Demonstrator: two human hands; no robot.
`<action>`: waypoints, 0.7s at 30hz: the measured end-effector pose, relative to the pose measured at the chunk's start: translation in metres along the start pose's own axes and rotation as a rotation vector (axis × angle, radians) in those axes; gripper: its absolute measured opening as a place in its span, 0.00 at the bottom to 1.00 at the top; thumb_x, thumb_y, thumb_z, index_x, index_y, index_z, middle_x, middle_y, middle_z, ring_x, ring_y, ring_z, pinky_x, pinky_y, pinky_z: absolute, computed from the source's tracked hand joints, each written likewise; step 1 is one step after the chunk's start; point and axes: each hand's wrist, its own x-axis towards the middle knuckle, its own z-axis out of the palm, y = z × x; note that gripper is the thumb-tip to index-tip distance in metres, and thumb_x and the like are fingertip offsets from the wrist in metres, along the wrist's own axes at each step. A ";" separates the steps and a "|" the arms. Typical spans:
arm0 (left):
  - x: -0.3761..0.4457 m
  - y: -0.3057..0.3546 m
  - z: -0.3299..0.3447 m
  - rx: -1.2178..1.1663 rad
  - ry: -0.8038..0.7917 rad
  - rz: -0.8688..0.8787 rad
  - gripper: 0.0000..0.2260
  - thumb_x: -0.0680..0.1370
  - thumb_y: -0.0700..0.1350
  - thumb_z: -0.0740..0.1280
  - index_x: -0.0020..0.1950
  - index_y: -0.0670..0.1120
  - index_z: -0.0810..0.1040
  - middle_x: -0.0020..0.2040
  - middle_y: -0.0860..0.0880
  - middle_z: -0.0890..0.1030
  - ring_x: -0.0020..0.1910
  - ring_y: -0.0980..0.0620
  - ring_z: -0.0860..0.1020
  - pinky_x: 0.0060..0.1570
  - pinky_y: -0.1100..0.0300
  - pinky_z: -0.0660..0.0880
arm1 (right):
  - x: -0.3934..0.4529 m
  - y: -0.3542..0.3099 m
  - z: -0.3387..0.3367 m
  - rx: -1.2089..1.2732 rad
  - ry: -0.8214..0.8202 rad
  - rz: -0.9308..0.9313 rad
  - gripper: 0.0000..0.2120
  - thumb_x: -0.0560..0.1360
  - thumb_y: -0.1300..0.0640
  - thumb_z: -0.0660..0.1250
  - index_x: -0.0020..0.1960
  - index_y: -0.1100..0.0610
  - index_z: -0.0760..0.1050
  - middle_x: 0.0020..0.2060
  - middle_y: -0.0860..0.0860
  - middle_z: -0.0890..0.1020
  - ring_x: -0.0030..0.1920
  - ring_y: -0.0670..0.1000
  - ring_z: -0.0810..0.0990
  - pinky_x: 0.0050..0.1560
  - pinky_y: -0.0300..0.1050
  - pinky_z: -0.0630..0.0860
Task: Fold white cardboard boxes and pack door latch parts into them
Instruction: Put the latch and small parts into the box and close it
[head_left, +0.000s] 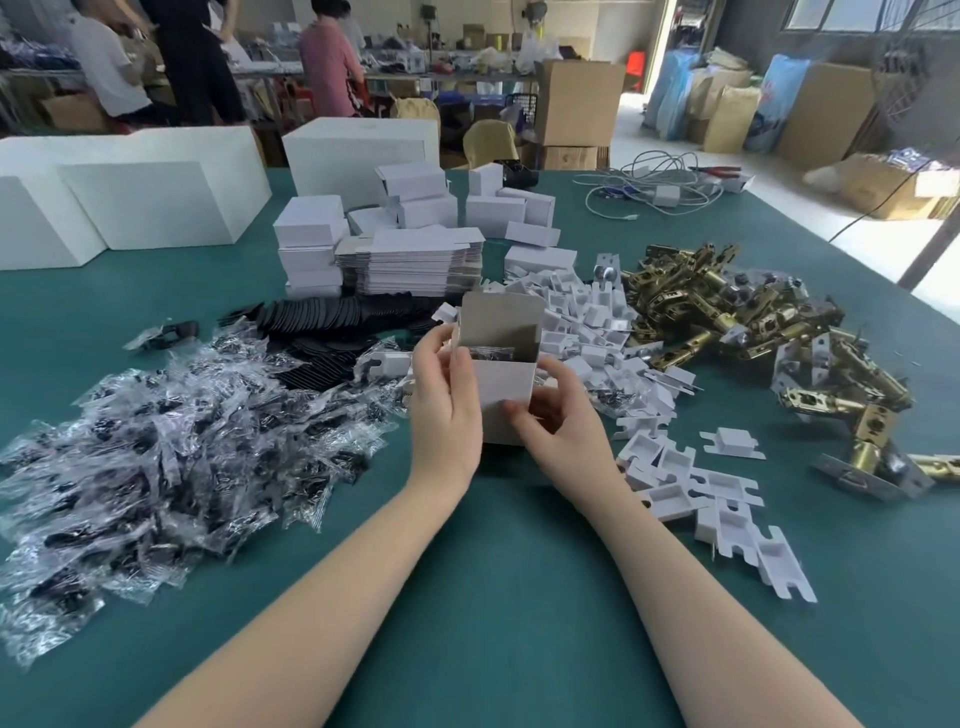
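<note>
Two bare hands around one small white cardboard box (503, 400), held upright just above the teal-covered counter (509, 597), long axis vertical, open mouth up, top flap (501, 317) standing tall at the far side. Left hand (447, 410) curled against the box's left wall, thumb near the upper rim; right hand (558, 421) pinching the lower right corner, thumb across the front face. Something dark glimpsed inside the mouth, too dim to name. Open counter only on the near side, between and beneath the forearms. Crowded left: a heap of clear plastic packets with dark contents (171, 441). Crowded right: a scatter of white folded cardboard inserts (675, 467), and past them a pile of brass-coloured door latch parts (753, 322). Behind the box, a spread of flat black pieces (322, 322), then a stack of flat white box blanks (415, 260) and stacked folded white boxes (311, 244). Far right counter edge running diagonally, with a tangle of grey cable (654, 187) near the far corner.
</note>
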 end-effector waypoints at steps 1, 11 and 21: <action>-0.002 -0.002 0.000 0.003 0.010 0.020 0.11 0.83 0.52 0.56 0.65 0.54 0.66 0.54 0.54 0.77 0.50 0.66 0.76 0.47 0.74 0.70 | -0.002 -0.001 0.001 -0.028 0.035 -0.038 0.26 0.77 0.59 0.69 0.68 0.39 0.64 0.55 0.50 0.82 0.55 0.47 0.82 0.60 0.50 0.78; 0.004 -0.011 -0.013 0.039 0.014 0.216 0.12 0.82 0.48 0.60 0.65 0.60 0.71 0.59 0.68 0.76 0.58 0.66 0.76 0.56 0.73 0.69 | 0.000 -0.010 0.003 -0.234 0.212 -0.305 0.22 0.79 0.54 0.63 0.70 0.38 0.68 0.59 0.29 0.73 0.54 0.40 0.79 0.55 0.32 0.73; 0.010 0.003 -0.018 -0.055 -0.045 0.113 0.09 0.80 0.46 0.61 0.50 0.58 0.79 0.50 0.55 0.82 0.49 0.59 0.79 0.50 0.68 0.72 | 0.010 -0.028 0.006 -0.203 0.232 -0.254 0.07 0.81 0.50 0.62 0.48 0.48 0.77 0.40 0.39 0.79 0.42 0.41 0.76 0.41 0.31 0.68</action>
